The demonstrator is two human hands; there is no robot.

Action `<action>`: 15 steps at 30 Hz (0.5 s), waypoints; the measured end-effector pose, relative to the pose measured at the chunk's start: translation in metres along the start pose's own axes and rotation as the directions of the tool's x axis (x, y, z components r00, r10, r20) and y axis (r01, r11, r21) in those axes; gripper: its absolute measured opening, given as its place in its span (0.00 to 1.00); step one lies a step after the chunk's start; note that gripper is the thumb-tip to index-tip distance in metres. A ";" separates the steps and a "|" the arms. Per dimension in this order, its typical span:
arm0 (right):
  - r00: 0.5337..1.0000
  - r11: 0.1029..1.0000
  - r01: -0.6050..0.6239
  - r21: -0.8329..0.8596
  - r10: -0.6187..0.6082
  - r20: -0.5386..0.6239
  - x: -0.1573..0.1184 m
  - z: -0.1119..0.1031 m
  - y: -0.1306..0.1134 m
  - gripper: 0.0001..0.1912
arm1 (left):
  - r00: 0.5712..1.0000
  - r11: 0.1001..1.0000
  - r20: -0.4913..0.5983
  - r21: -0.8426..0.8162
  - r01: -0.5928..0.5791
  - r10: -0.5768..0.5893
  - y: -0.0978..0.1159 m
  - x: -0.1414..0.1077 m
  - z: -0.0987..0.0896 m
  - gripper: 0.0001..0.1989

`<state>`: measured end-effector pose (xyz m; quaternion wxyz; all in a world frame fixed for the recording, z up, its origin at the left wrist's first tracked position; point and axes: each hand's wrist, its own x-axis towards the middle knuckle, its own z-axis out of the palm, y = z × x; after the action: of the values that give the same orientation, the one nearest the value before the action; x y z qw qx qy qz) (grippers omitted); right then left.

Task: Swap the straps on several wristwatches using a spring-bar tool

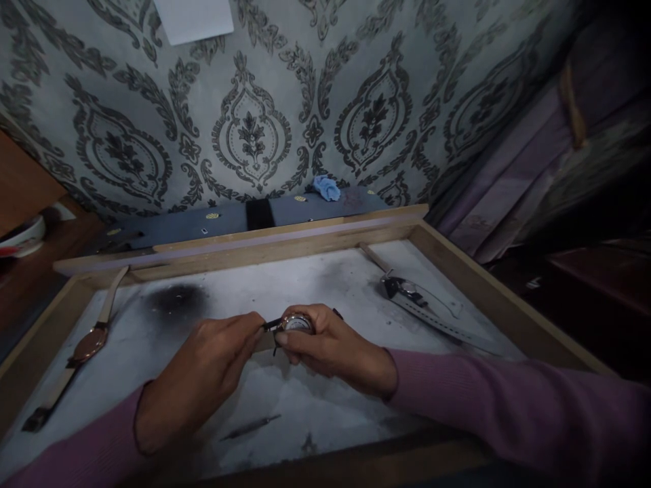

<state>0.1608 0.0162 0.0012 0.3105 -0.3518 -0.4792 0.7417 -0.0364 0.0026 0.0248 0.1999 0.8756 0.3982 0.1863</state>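
Near the middle of a shallow wooden tray, my right hand holds a round wristwatch with a pale dial, fingers wrapped round its case. My left hand is just left of it, fingertips pinched on a dark strap piece beside the watch case. Whether that piece is joined to the case is hard to tell. A thin pointed tool lies on the white surface below the hands.
The tray's wooden rim surrounds the work surface. A watch with a light strap lies at left. Another watch and straps lie at right. A blue crumpled cloth sits behind the tray; a bowl stands far left.
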 end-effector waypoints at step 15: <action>1.000 0.996 0.003 -0.084 -0.004 -0.009 -0.001 -0.001 0.000 0.11 | 1.000 0.997 -0.005 0.067 -0.026 0.027 0.000 0.002 -0.002 0.13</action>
<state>0.1620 0.0162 0.0006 0.2990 -0.3670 -0.5092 0.7188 -0.0366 0.0047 0.0268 0.1671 0.8865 0.3932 0.1781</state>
